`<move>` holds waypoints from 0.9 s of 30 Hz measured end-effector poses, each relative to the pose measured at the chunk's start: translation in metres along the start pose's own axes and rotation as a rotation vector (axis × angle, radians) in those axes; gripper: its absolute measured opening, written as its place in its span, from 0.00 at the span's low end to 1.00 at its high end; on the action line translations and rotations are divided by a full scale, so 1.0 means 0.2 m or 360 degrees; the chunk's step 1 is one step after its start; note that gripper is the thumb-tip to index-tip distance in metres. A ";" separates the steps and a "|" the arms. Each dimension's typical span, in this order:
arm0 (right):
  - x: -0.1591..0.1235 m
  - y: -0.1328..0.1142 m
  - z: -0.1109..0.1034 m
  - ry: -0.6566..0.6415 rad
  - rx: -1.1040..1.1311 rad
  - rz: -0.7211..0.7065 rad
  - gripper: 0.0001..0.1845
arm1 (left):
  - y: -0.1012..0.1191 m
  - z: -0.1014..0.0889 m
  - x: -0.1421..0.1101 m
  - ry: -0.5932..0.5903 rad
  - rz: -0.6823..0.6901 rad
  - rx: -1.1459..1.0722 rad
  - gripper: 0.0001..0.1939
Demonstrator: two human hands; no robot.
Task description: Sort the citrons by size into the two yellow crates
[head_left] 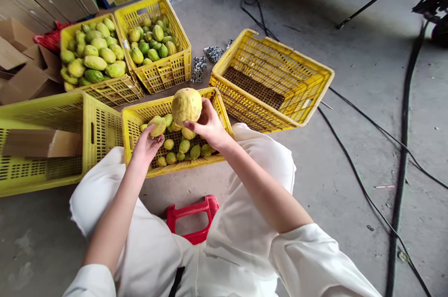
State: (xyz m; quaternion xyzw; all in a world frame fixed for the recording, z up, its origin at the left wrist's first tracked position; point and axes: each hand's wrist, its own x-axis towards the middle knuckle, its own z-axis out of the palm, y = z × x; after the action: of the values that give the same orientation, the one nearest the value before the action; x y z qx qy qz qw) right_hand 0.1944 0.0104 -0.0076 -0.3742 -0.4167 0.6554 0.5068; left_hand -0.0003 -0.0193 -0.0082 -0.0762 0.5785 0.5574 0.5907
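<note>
My right hand [214, 129] is wrapped round a large, bumpy yellow citrus fruit [186, 106], raised over the yellow crate [175, 168] between my knees. My left hand [144, 147] grips a smaller yellow-green citrus fruit [158, 126] by its left side, above the same crate. Below both hands, several small yellow-green fruits [184, 146] lie in the crate, mostly towards its right and near side. The large fruit and my right hand hide part of them.
Two yellow crates heaped with green and yellow fruits [100, 44] [157, 33] stand at the back left. To the right is a tilted yellow crate [311, 101]; a greenish crate [84, 148] with cardboard [38, 143] lies left. Black cables [402, 162] cross the floor. A red stool [214, 206] shows beneath me.
</note>
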 end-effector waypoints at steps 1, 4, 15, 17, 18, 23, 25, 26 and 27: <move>0.00 0.01 0.00 0.0007 -0.0002 -0.0032 0.48 | 0.00 0.00 0.00 0.0001 -0.0004 0.0007 0.05; 0.01 0.01 -0.01 -0.0006 0.0030 -0.0058 0.48 | 0.00 0.00 0.00 0.0002 -0.0012 0.0025 0.05; -0.02 -0.02 0.01 0.0095 0.0138 0.0079 0.44 | 0.00 0.00 0.01 0.0028 -0.0035 -0.0013 0.05; -0.01 -0.02 0.02 0.0115 0.0135 0.0008 0.44 | 0.00 0.00 0.01 0.0031 -0.0038 -0.0013 0.05; -0.01 -0.02 0.01 0.0117 0.0126 -0.0026 0.44 | 0.00 0.00 0.01 0.0032 -0.0038 -0.0013 0.06; 0.00 -0.01 0.00 0.0113 0.0065 -0.0070 0.42 | 0.00 0.00 0.01 0.0021 -0.0043 -0.0039 0.04; 0.01 0.01 -0.01 0.0135 0.0015 -0.0057 0.43 | -0.01 0.00 0.01 0.0004 -0.0017 -0.0044 0.04; 0.01 0.02 -0.02 0.0146 -0.0026 -0.0050 0.43 | 0.00 0.00 0.01 -0.0013 -0.0006 -0.0038 0.04; 0.01 0.02 -0.02 0.0158 -0.0077 -0.0047 0.44 | 0.00 0.00 0.01 -0.0038 -0.0002 -0.0028 0.03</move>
State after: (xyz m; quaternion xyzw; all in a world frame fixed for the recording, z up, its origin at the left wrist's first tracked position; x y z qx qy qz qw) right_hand 0.1965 0.0132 -0.0139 -0.4120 -0.4122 0.6183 0.5273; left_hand -0.0001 -0.0188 -0.0093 -0.0749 0.5664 0.5630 0.5972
